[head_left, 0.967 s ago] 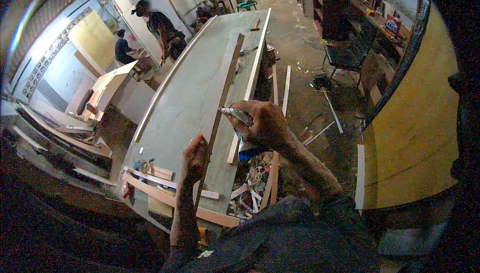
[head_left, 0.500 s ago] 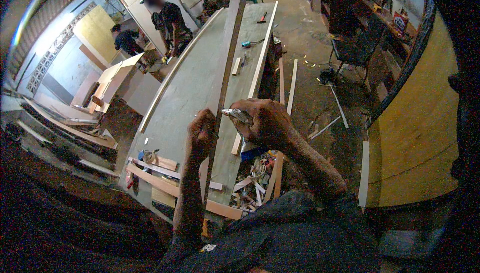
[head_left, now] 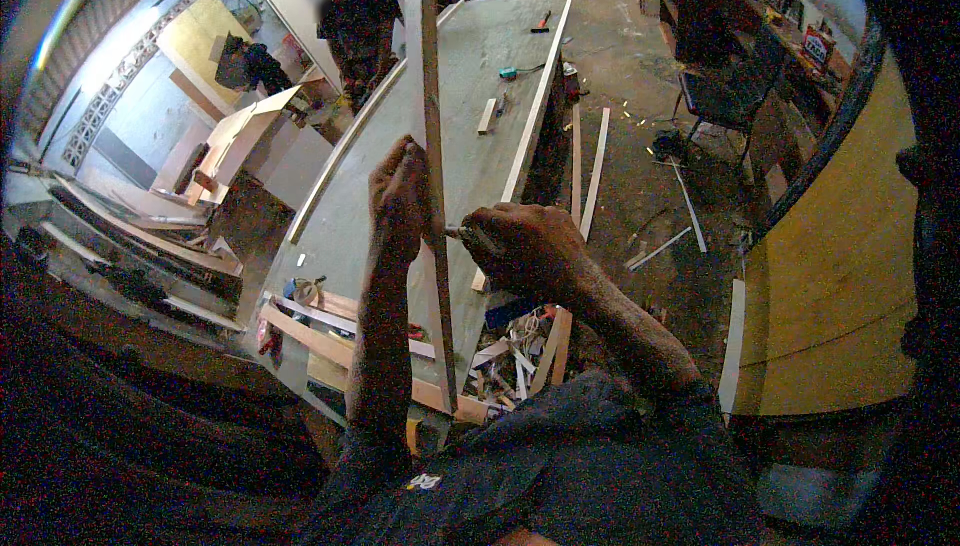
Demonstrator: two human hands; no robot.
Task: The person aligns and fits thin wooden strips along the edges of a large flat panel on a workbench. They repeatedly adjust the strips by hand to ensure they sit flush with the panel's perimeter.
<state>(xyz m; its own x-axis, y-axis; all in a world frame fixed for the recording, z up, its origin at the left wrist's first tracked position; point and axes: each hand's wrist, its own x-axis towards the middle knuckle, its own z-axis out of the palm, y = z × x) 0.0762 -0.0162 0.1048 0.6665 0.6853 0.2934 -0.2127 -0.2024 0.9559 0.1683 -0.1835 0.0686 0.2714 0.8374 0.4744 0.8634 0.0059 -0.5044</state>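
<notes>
A long, narrow wooden plank (head_left: 432, 96) rises in front of me, its lower end close to my body and its far end past the top of the view. My left hand (head_left: 398, 196) is closed around the plank's left side. My right hand (head_left: 530, 254) is closed on a small silver metal tool (head_left: 455, 232). The tool's tip points left and meets the plank's right edge, or comes very close to it. Fingers hide the rest of the tool, so its kind does not show. Beneath lies a large grey-green panel (head_left: 350, 186) edged with pale strips.
On the panel lie a hammer (head_left: 541, 22), a teal tool (head_left: 520, 73) and a short wood block (head_left: 487, 116). Offcuts (head_left: 520, 356) are heaped near my right forearm. Two co-workers stand or bend beyond the panel's left side. A black chair (head_left: 735, 96) stands at right.
The plank has come more upright, its far end shifting left. My left hand has moved farther up along it. Less of the tool shows in my right hand. One co-worker has straightened up.
</notes>
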